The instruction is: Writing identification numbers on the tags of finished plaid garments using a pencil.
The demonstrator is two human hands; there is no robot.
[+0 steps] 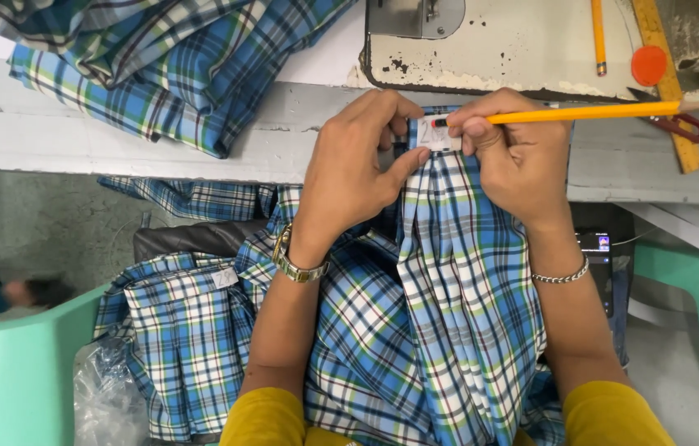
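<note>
Nearest us, a pleated plaid garment in blue, white and green lies over our lap and runs up to the edge of the tabletop. It looks soft, light and limp, so we judge it will sag and slide unless pinned; the firmest place to take hold is the top edge, where the pleats are gathered under the label.

A second plaid piece hangs over the green chair at our left, with a clear plastic bag beside it.

At the table edge our left hand pinches the cloth beside a small white label, thumb below and fingers curled over the top, keeping it flat. Our right hand is closed in a narrow writing grip on a yellow pencil, its tip touching the label. The label is small and thin; we judge it needs backing from the fingers to take the pencil.

Farther off, more plaid fabric is heaped on the tabletop at the left. The worn base of a sewing machine sits beyond our hands, with another pencil, a wooden ruler, a red disc and red-handled scissors to the right.
</note>
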